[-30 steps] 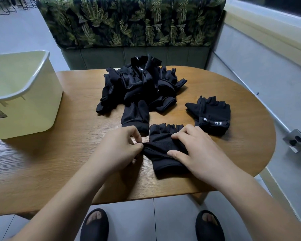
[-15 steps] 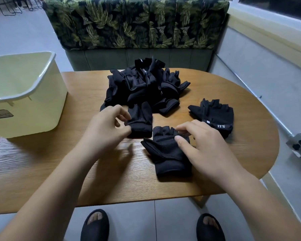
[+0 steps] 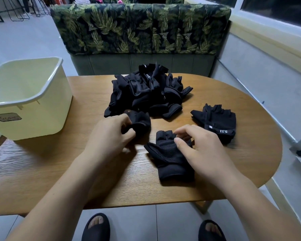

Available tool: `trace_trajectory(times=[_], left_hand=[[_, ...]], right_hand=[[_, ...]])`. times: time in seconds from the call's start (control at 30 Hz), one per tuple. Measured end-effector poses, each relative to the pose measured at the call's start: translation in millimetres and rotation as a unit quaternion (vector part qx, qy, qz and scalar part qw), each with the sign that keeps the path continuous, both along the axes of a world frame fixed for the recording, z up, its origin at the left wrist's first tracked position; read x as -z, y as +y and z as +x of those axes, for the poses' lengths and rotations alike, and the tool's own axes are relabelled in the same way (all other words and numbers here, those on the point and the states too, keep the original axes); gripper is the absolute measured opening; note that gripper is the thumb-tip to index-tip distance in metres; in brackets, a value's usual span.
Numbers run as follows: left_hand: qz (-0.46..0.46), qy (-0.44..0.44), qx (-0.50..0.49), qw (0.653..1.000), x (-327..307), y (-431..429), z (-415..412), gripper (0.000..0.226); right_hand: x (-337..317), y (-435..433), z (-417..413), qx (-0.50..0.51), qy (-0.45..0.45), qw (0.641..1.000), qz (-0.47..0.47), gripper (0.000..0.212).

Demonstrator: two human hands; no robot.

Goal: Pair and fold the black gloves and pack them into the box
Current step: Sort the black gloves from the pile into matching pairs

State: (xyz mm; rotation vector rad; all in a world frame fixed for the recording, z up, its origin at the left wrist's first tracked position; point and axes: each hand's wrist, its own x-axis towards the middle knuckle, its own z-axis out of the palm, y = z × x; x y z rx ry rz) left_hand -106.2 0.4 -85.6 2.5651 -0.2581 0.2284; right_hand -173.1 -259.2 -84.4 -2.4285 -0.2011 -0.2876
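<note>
"Black fingerless fabric gloves (image 3: 146, 91), where do you see them on your screen?"

"I begin at the hands. The left hand (image 3: 109, 134) has its fingers curled around one black glove (image 3: 141, 123) at the near edge of the loose heap, and it grips this glove against the palm."

"And the other hand?"

"The right hand (image 3: 203, 150) rests on a second black glove with a mesh palm (image 3: 167, 159). This one lies flat on the oval wooden table (image 3: 33, 171), near the first one. The thumb and the bent fingertips touch its finger end. Whether they pinch the cloth, I cannot tell."

"What is further out?"

"To the right, apart, lie black gloves with white 5.11 lettering (image 3: 217, 120), one on another. The heap sits behind, toward the far edge. The pale yellow plastic box (image 3: 33, 124) stands on the table's left side, well apart from the heap. Behind the table I see a green leaf-patterned bench (image 3: 139, 30)."
</note>
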Motion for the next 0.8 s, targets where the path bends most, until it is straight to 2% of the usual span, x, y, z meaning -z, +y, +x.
trace_trajectory(times=[0.07,0.13,0.23,0.33,0.43,0.53,0.6,0.67,0.8], left_hand=[[-0.029,-0.045,-0.03,0.998,-9,3,-3,0.005],[-0.124,-0.062,-0.049,0.989,-20,3,-8,0.004],[-0.283,-0.053,-0.045,0.957,-35,-2,-20,0.006],[-0.404,-0.037,0.0,0.914,-44,-14,-32,0.009],[-0.451,-0.033,0.064,0.89,-40,-30,-43,0.014],[-0.466,-0.015,0.112,0.877,-30,-48,-55,0.015],[-0.452,0.011,0.149,0.879,-23,-57,-61,0.014],[-0.405,0.005,0.175,0.898,-21,-62,-64,0.012],[-0.273,-0.041,0.211,0.938,-25,-61,-62,0.016]], right_hand=[[-2,1,-1,0.005,-0.005,1.0,0.017,0.015],[-6,3,-2,0.009,-0.016,0.999,0.04,0.012],[-13,9,-6,0.009,-0.025,0.995,0.093,0.009],[-20,20,-14,-0.002,-0.025,0.989,0.146,0.02],[-24,28,-18,-0.011,0.062,0.969,0.239,0.034],[-26,30,-14,-0.017,0.184,0.889,0.419,0.05],[-28,29,-14,-0.044,0.212,0.83,0.514,0.045],[-31,27,-15,-0.066,0.21,0.787,0.577,0.043],[-32,16,-14,-0.064,0.23,0.699,0.674,0.052]])
